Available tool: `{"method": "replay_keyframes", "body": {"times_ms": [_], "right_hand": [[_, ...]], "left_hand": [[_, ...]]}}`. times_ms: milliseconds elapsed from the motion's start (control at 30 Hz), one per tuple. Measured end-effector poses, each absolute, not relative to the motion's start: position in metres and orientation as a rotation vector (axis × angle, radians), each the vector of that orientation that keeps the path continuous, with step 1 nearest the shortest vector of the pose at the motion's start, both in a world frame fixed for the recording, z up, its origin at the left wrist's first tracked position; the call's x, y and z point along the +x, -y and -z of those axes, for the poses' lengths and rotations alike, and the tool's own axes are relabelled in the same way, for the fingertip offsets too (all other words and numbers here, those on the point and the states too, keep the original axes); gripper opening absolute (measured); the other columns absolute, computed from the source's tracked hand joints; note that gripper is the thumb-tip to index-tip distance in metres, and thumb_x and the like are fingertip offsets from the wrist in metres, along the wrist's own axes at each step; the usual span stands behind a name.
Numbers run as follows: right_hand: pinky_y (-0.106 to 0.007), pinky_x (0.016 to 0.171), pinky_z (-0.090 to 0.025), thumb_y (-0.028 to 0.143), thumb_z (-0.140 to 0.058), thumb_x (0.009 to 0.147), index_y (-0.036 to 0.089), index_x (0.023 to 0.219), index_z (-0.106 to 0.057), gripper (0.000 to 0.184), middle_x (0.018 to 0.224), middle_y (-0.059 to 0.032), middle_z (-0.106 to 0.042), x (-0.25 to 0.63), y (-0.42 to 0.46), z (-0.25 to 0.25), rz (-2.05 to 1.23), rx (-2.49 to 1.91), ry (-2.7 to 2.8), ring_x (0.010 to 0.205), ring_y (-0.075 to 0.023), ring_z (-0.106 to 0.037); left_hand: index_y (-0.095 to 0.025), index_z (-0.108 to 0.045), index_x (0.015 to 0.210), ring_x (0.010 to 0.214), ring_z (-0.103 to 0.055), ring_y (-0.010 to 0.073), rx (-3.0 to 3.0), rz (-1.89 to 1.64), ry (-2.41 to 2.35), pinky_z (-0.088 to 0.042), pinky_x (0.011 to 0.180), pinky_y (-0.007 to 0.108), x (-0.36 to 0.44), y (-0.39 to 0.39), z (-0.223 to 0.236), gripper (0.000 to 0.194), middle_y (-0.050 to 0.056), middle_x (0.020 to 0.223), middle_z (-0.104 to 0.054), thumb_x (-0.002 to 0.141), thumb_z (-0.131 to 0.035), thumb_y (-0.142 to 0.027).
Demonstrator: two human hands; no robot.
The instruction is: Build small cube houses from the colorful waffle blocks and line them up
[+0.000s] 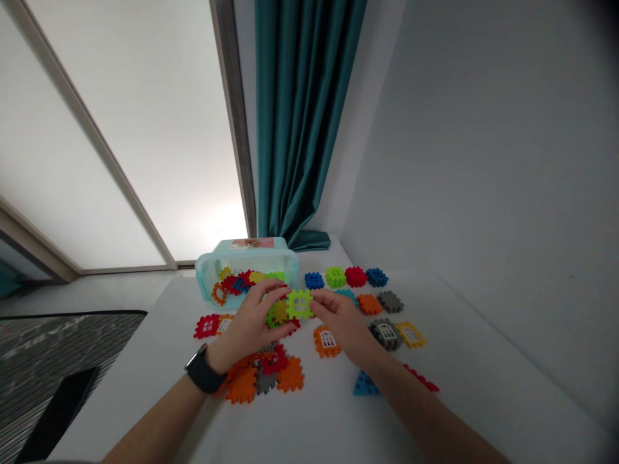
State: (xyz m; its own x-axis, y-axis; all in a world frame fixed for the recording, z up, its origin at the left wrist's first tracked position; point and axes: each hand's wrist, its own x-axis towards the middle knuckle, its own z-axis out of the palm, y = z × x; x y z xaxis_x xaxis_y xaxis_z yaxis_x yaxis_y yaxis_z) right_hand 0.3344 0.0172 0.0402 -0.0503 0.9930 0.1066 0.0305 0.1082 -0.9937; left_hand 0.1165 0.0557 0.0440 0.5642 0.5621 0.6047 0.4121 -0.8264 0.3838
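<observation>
Green plastic block [299, 304] stays between left hand [249, 325] and right hand [342, 320], both grasping it from two sides.

Glossy plastic building tiles [300, 304], clear plastic tub [246, 261], smooth cloth curtain [300, 116]

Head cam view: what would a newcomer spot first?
The bright lime-green waffle block stands out at centre, between the left hand, which wears a black smartwatch, and the right hand. Just beyond the hands, a translucent aqua plastic box holds more colourful blocks. Other red, orange, grey, blue and yellow blocks lie spread across the white table, with a heap of orange ones nearest the person.
</observation>
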Motion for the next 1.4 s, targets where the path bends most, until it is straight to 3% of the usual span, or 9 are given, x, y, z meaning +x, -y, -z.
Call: {"method": "replay_keyframes", "body": {"times_ms": [200, 267, 367, 533, 867, 1233, 1400], "right_hand": [[-0.036, 0.079, -0.056, 0.036, -0.060, 0.090, 0.023, 0.117, -0.066, 0.031, 0.094, -0.0044, -0.072, 0.335, -0.017, -0.037, -0.987, -1.181, 1.429, 0.084, -0.0197, -0.068], [-0.040, 0.088, -0.056, 0.029, -0.057, 0.092, 0.024, 0.123, -0.062, 0.031, 0.109, -0.0072, -0.069, 0.337, -0.014, -0.040, -0.737, -1.183, 1.604, 0.097, -0.0212, -0.067], [-0.049, 0.109, -0.047, 0.023, -0.056, 0.094, 0.026, 0.126, -0.060, 0.033, 0.133, -0.0101, -0.061, 0.339, -0.008, -0.045, -0.350, -1.099, 1.932, 0.125, -0.0261, -0.057], [-0.054, 0.113, -0.043, 0.020, -0.059, 0.094, 0.023, 0.126, -0.059, 0.032, 0.137, -0.0128, -0.057, 0.343, -0.007, -0.045, -0.082, -1.075, 2.168, 0.131, -0.0295, -0.051], [-0.056, 0.110, -0.044, 0.016, -0.063, 0.090, 0.025, 0.124, -0.061, 0.036, 0.132, -0.0099, -0.063, 0.357, -0.015, -0.048, -0.093, -1.140, 2.240, 0.128, -0.0293, -0.053], [-0.052, 0.113, -0.039, 0.021, -0.067, 0.086, 0.019, 0.114, -0.067, 0.028, 0.131, -0.0127, -0.066, 0.443, -0.070, -0.023, -0.121, -1.373, 2.129, 0.126, -0.0279, -0.056], [-0.049, 0.109, -0.042, 0.018, -0.065, 0.084, 0.017, 0.121, -0.065, 0.037, 0.125, -0.0133, -0.069, 0.471, -0.097, -0.016, -0.124, -1.497, 2.105, 0.119, -0.0283, -0.059]], "left_hand": [[-0.024, -0.055, 0.130, 0.122, -0.055, 0.0301, 2.683, -1.185, -0.857, -0.051, 0.103, 0.050, 0.115, -0.060, -0.037, 0.045, 0.014, 0.131, -0.053, 0.088, -0.071, -0.031], [-0.023, -0.056, 0.130, 0.123, -0.055, 0.0305, 2.689, -1.187, -0.867, -0.051, 0.103, 0.049, 0.113, -0.061, -0.036, 0.046, 0.014, 0.133, -0.051, 0.087, -0.071, -0.031], [-0.023, -0.056, 0.129, 0.126, -0.053, 0.0308, 2.683, -1.171, -0.882, -0.051, 0.104, 0.050, 0.111, -0.062, -0.033, 0.045, 0.015, 0.136, -0.049, 0.087, -0.071, -0.031], [-0.024, -0.054, 0.130, 0.125, -0.054, 0.0310, 2.673, -1.148, -0.868, -0.052, 0.103, 0.051, 0.113, -0.061, -0.032, 0.045, 0.015, 0.135, -0.049, 0.088, -0.070, -0.032], [-0.023, -0.056, 0.129, 0.118, -0.059, 0.0305, 2.676, -1.084, -0.928, -0.053, 0.099, 0.049, 0.120, -0.058, -0.032, 0.044, 0.014, 0.129, -0.057, 0.090, -0.068, -0.038], [-0.023, -0.063, 0.121, 0.117, -0.061, 0.0311, 2.738, -0.874, -0.954, -0.055, 0.097, 0.048, 0.120, -0.059, -0.028, 0.028, 0.014, 0.133, -0.057, 0.095, -0.056, -0.029], [-0.024, -0.066, 0.117, 0.116, -0.062, 0.0298, 2.746, -0.913, -0.908, -0.056, 0.098, 0.046, 0.120, -0.060, -0.028, 0.025, 0.012, 0.131, -0.059, 0.095, -0.054, -0.027]]}}
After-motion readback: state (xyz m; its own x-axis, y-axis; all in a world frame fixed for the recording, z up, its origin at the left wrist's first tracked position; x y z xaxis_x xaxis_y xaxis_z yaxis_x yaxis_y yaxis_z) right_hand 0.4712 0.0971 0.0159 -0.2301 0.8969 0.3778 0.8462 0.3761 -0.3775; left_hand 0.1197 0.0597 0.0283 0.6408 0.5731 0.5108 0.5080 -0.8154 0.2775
